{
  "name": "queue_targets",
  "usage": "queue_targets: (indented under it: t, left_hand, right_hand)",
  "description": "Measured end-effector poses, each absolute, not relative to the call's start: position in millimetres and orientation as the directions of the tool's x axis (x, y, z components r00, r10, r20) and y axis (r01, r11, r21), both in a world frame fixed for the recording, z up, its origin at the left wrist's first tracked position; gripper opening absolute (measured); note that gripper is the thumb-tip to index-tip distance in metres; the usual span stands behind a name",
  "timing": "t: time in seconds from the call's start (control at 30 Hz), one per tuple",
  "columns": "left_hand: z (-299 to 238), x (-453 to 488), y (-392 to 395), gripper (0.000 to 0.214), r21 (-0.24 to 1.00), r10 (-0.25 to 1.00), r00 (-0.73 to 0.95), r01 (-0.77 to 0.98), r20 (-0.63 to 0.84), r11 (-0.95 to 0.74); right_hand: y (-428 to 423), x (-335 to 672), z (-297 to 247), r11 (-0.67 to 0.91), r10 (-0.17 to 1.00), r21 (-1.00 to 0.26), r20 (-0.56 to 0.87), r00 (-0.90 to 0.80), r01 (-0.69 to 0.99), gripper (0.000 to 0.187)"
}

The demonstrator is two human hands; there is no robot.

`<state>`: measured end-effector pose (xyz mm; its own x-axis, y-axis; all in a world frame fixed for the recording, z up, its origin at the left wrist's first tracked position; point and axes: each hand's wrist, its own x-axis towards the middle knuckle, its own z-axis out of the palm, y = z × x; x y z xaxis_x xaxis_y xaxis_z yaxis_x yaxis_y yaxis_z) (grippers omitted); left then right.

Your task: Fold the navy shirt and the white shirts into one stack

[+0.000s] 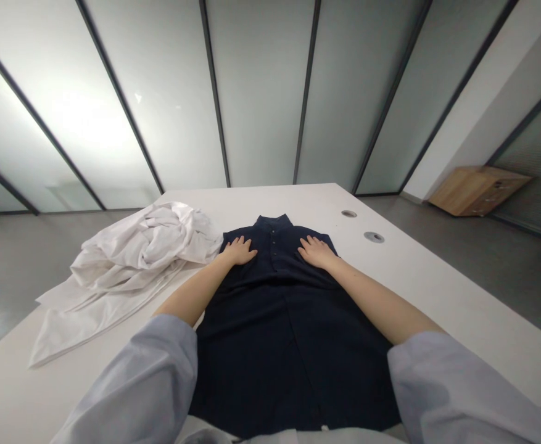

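A dark navy shirt with a buttoned placket and a stand collar lies flat, front up, on the white table, its collar pointing away from me. My left hand rests palm down on the shirt's left shoulder area, fingers stretched out. On the right shoulder area my right hand lies flat in the same way, fingers spread. Neither hand grips the cloth. Both forearms are bare, with pale blue sleeves pushed up near the elbows.
A crumpled pile of white garments sits on the table just left of the shirt. Two round cable grommets are set in the table at the far right. Beyond are frosted glass walls and a wooden cabinet on the floor.
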<state>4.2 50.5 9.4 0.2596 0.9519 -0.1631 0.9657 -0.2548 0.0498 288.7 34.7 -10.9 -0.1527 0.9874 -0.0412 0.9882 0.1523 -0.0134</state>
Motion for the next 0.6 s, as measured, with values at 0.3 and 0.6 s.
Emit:
queue_targets:
  t: [0.3,0.6]
  left_hand:
    - [37.0,17.2,84.4,0.042,0.142,0.983,0.167,0.974,0.08,-0.177]
    - [17.2,34.4,115.6,0.044,0.321,0.999,0.035,0.947,-0.012,-0.029]
  right_hand:
    - [75.2,296.5,26.7,0.162,0.986,-0.136,0.054,-0.156,0.977,0.048]
    - [105.0,276.1,7.1,0.053,0.998,-0.179,0.039,-0.047,0.982,0.046]
